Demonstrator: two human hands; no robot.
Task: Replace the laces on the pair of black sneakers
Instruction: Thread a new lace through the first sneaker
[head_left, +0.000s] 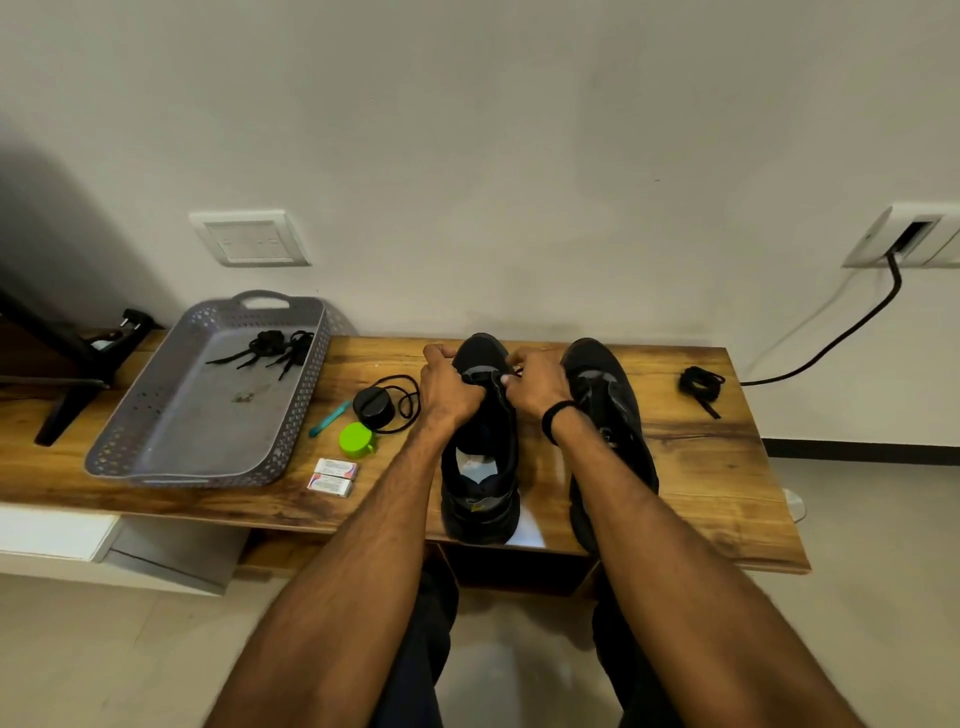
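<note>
- The first sneaker (480, 457) stands on the wooden table (691, 452) with its heel toward the person. I think this is so that the eyelet rows are open to both hands from above.
- The left hand (449, 387) has its fingers curled round the side of this sneaker near the toe, most probably to keep it steady.
- The right hand (535, 387) has its fingertips pinched together at the eyelets. I judge that it holds a lace end (516, 370), but this is too small and dark to be sure.
- The second sneaker (608, 415) stands just beside it, under the right forearm. It leaves little room for that arm.
- A coiled black lace (700, 383) lies well apart near the table's right end. From its place I judge it waits for the second sneaker.
- More black laces (275, 345) lie in the grey basket (156, 447) on the left. Whether they are old or new, I cannot tell.
- Between the basket and the left hand lie a black round object with a cord (371, 405), a green round object (356, 439), a teal tool (328, 418) and two small white boxes (332, 475). The cord loop comes close to the left wrist and could catch on it.
</note>
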